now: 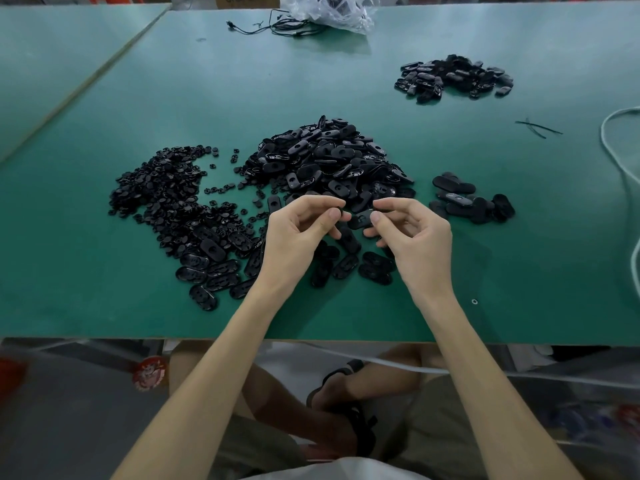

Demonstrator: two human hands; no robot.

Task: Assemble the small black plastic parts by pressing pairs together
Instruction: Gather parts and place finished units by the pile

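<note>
A green table [104, 98] fills the view, its near edge running under both forearms and a seam to a neighbouring surface slanting away at the left. At its middle lies the main heap [329, 157] of glossy black oval shells, each a flat rounded slab with a hole. Just left of it spreads a heap of small round parts [162, 188]. A far pile [453, 77] of ovals sits well apart at the upper right, and a smaller cluster [471, 202] lies near the right hand [412, 233].

That hand pinches an oval part [360, 220] between thumb and forefinger, above the heap's near fringe. The left hand [298, 233] pinches a small black piece [343, 214] against the oval's end. Its shape is mostly hidden by the fingertips, and whether the two are joined cannot be told.

Bare green lies open along the near edge on either side of the arms. A white cord [613, 140] is cut off by the right border.
</note>
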